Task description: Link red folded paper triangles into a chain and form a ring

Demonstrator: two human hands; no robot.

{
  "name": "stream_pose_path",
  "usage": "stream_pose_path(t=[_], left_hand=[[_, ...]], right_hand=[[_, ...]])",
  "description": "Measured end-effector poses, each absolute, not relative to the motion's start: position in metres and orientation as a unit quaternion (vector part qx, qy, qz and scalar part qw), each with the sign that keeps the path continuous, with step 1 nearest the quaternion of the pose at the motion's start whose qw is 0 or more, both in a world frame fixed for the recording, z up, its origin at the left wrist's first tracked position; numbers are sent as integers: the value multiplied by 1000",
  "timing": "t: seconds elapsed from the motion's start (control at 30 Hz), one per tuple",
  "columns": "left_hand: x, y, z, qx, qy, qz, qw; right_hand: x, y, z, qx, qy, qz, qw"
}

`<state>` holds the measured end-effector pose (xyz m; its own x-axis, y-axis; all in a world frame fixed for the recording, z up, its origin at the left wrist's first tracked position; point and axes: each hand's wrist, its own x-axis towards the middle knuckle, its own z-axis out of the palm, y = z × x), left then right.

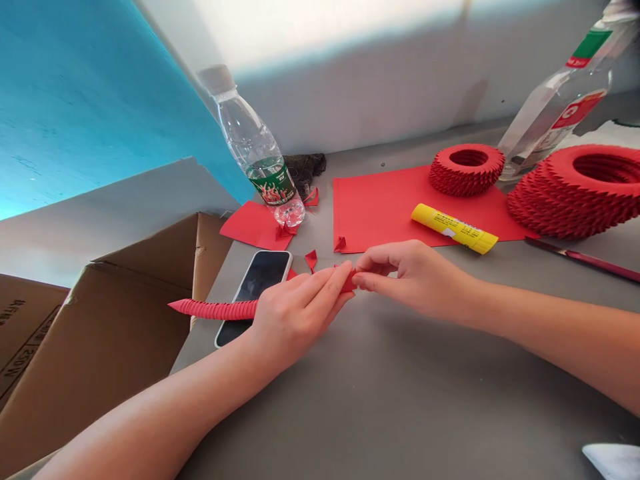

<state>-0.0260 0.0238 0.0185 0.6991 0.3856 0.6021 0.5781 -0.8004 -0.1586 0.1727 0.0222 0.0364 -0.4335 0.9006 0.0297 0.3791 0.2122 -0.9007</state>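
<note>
My left hand (295,310) grips a long red chain of folded paper pieces (215,309) that sticks out to the left over a phone (256,285). My right hand (413,273) pinches a small red folded piece (349,281) at the chain's right end, fingertips meeting those of the left hand. Loose red folded pieces (311,259) lie just beyond the hands on the grey table (380,387).
A red paper sheet (380,207) carries a yellow glue stick (454,229) and a small red paper ring (467,168). A larger ring (580,190), two clear bottles (257,153) (560,100), a pen (583,259) and a cardboard box (100,333) at the left edge surround the spot.
</note>
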Motion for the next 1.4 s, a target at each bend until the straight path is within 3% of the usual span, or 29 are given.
stream_pose_path(t=[0.33,0.5,0.77,1.07,1.4], left_hand=[[-27,27,18,-899,-274,-290,181],[-28,32,20,-880,-302,-303,208],[-27,32,18,-880,-300,-295,220],[-25,30,21,-884,-314,-281,203],[-25,30,22,-890,-300,-282,197]], right_hand=[[175,27,33,-425,-712,477,292],[184,42,13,-472,-722,384,330],[175,44,-12,-387,-863,233,227],[185,41,16,-379,-837,378,116],[195,43,26,-310,-850,425,24]])
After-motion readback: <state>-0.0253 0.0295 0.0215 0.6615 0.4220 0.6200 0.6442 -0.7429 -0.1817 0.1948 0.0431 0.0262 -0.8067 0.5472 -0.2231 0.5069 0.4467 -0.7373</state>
